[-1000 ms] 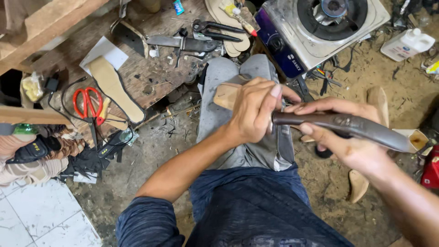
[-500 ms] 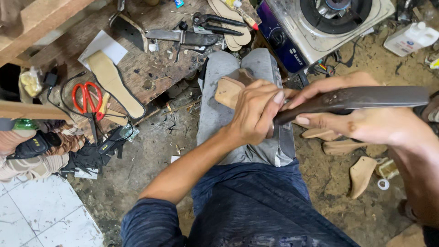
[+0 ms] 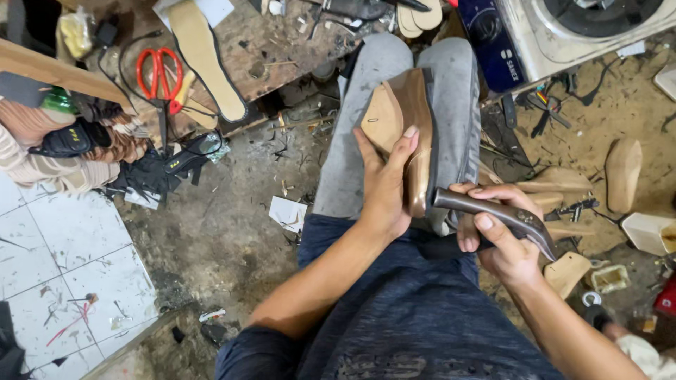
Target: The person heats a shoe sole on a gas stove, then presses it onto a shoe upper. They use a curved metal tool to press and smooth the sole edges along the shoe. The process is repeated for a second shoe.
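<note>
The wooden heel block point(image 3: 400, 134) is stood on edge on the grey-trousered lap point(image 3: 451, 112), and everything is best placed from it. It is held by the left hand point(image 3: 386, 186), whose grip is pinched on its lower end, thumb on the pale face and fingers wrapped over the darker edge. Just below and to the right of the block, the curved dark knife point(image 3: 493, 214) is clasped in the right hand point(image 3: 503, 243), fingers pressed together around the handle, the forward end of the tool lying against the block's lower edge. For the cut to go well, it is judged that the block should be braced firmly against the thigh, the left thumb kept clear of the blade's path, and thin shavings taken along the grain rather than deep bites. Well to the upper left of the block, red scissors point(image 3: 159, 70) and a tan insole point(image 3: 201, 53) lie on the scarred counter point(image 3: 282, 49); to the right of the block, further pale heel blanks point(image 3: 623, 172) are scattered on the dirt floor point(image 3: 218, 239).
</note>
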The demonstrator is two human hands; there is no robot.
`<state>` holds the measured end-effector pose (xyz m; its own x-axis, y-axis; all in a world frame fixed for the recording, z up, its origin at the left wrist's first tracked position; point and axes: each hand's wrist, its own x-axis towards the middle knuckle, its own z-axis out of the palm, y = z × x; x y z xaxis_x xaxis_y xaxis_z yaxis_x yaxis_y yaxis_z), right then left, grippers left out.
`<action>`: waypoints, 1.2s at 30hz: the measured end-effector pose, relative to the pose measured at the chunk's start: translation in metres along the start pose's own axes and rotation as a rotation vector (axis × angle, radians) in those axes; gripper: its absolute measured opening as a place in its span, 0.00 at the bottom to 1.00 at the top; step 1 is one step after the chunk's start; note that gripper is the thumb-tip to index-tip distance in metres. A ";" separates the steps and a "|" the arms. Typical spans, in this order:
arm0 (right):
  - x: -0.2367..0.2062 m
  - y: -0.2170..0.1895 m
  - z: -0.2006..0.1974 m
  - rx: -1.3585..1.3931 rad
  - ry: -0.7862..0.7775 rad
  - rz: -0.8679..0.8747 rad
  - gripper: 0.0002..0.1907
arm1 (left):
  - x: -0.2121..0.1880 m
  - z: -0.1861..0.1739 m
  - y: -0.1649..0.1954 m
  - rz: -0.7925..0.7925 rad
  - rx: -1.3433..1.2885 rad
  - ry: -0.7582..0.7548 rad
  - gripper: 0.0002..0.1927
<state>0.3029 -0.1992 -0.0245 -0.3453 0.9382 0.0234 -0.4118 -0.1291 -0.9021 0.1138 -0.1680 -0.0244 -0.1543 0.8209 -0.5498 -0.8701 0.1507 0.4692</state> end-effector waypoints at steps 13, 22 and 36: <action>-0.052 -0.017 0.011 -0.582 0.259 -0.010 0.13 | 0.010 0.009 -0.050 -0.186 -0.026 0.036 0.27; -0.028 -0.051 0.003 -1.035 0.013 0.149 0.12 | 0.010 -0.008 -0.079 0.048 0.121 0.136 0.32; -0.035 -0.024 -0.001 -0.740 0.400 0.419 0.14 | 0.017 -0.022 -0.096 0.262 0.171 0.024 0.41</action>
<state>0.3258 -0.2287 -0.0045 0.0283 0.9197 -0.3916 0.3685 -0.3737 -0.8512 0.1845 -0.1803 -0.0945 -0.3755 0.8313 -0.4098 -0.7084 0.0277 0.7052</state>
